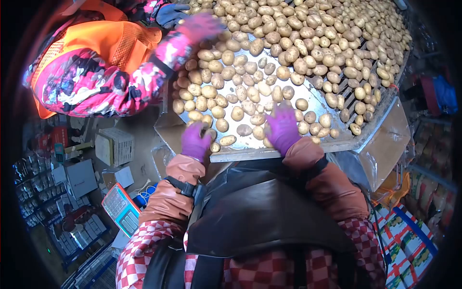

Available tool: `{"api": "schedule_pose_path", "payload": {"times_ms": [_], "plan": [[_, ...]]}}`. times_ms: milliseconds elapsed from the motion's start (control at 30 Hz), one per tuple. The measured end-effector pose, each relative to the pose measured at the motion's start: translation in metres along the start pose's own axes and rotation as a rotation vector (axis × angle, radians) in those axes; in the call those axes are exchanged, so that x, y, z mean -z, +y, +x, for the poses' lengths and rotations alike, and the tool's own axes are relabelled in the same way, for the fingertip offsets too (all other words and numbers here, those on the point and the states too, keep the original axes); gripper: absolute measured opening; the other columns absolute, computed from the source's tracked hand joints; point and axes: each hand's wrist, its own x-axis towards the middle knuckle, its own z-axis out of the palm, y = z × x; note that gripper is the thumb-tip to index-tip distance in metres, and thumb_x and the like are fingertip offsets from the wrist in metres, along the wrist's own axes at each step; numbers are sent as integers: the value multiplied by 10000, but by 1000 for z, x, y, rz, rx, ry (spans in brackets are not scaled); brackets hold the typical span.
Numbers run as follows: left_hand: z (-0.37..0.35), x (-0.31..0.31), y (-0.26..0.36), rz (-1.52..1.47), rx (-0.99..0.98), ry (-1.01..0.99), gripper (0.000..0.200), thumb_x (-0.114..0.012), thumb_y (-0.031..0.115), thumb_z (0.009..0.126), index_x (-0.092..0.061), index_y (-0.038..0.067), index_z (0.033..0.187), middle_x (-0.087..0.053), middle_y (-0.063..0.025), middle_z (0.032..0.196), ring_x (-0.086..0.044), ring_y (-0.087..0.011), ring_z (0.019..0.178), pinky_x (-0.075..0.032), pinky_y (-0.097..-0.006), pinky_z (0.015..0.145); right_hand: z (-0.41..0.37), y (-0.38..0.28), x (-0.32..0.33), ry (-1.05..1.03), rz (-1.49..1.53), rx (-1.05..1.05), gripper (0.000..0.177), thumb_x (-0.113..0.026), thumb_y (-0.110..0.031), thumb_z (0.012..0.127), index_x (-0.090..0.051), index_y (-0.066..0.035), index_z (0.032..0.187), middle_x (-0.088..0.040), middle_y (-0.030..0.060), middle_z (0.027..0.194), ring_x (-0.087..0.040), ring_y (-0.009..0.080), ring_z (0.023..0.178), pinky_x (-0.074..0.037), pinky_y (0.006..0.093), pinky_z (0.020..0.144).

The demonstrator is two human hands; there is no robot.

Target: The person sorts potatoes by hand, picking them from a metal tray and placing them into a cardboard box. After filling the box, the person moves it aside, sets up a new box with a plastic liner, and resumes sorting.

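My left hand (196, 140), in a purple glove, is at the near left edge of the metal sorting table (308, 98). Its fingers curl around a potato (211, 133), which they partly hide. My right hand (283, 126), in a matching glove with soiled fingertips, rests palm down among the potatoes near the front rim. The fingers point forward and look apart, with nothing visibly held. Loose potatoes (250, 94) lie scattered between and beyond both hands. One potato (228, 140) sits just right of my left hand, near the front rim.
A dense heap of potatoes (317, 33) covers the far side and the slatted bars at right. At left, a co-worker's gloved hand (202, 26) reaches over the potatoes. Cardboard boxes (385, 144) flank the table. A scale (121, 209) and a plastic crate (115, 146) stand lower left.
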Motion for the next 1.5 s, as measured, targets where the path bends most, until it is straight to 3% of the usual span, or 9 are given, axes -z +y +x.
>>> {"api": "schedule_pose_path", "payload": {"times_ms": [133, 200, 500, 700, 933, 1100, 1167, 1233, 1500], "plan": [[72, -2, -18, 64, -132, 319, 216, -648, 180, 764, -665, 100, 965, -657, -128, 944, -621, -333, 858, -494, -421, 781, -3, -24, -3, -178, 173, 151, 619, -636, -336, 798, -472, -155, 1367, -364, 178, 1453, -274, 450, 1357, -193, 568, 1119], [101, -22, -15, 217, -94, 399, 483, -657, 304, 791, -582, 117, 1230, -542, -206, 1282, -486, -397, 1185, -392, -498, 969, -4, -28, -4, -129, 301, 176, 581, -627, -340, 814, -502, -151, 1349, -406, 169, 1438, -321, 420, 1345, -205, 548, 1124], [9, -14, -26, 172, -69, 77, 448, -642, 309, 786, -602, 120, 1189, -473, -224, 1312, -439, -422, 1202, -372, -492, 990, -28, 69, 43, 522, 469, -250, 412, -644, -131, 819, -580, -14, 1208, -546, 201, 1242, -516, 329, 1164, -398, 408, 1016], [59, -33, 12, -21, -250, 339, 325, -617, 147, 760, -624, 82, 1078, -611, -178, 1093, -542, -389, 1052, -424, -486, 926, -22, 16, 48, -96, 137, -248, 740, -726, -419, 684, -518, -147, 1340, -420, 237, 1388, -320, 489, 1294, -315, 550, 1039], [129, -90, 60, 241, -146, 232, 495, -632, 360, 791, -556, 200, 1253, -411, -214, 1403, -391, -449, 1253, -312, -549, 1035, -22, -4, 22, -92, 470, -20, 582, -690, -317, 760, -567, -98, 1285, -518, 167, 1337, -345, 449, 1321, -315, 495, 1091], [77, -55, 40, 44, -332, -23, 392, -549, 348, 862, -594, 176, 1211, -595, -160, 1176, -495, -362, 1205, -425, -498, 948, -29, 25, 38, 10, 958, -203, 416, -628, -124, 850, -589, -52, 1258, -579, 161, 1278, -534, 307, 1213, -411, 369, 1035], [97, -36, 35, 7, 8, -77, 294, -614, 219, 808, -646, 122, 1084, -652, -143, 972, -604, -340, 992, -486, -454, 838, -32, 27, 36, 85, 1063, -285, 390, -602, -58, 869, -584, -31, 1258, -600, 153, 1248, -573, 229, 1163, -438, 316, 995], [139, -31, 29, 97, -244, 343, 392, -645, 235, 791, -610, 180, 1178, -626, -132, 1009, -597, -343, 971, -489, -454, 816, -27, 22, 43, 132, 1233, -375, 381, -603, -54, 873, -586, -23, 1252, -613, 152, 1225, -571, 207, 1161, -444, 306, 987], [195, -51, 34, 340, 59, -106, 655, -723, 302, 720, -470, 167, 1308, -575, -161, 1149, -589, -347, 1041, -477, -464, 864, -19, 11, 56, 25, 1117, -220, 422, -574, -85, 894, -532, 10, 1303, -603, 139, 1232, -551, 207, 1168, -411, 307, 1009]]}}
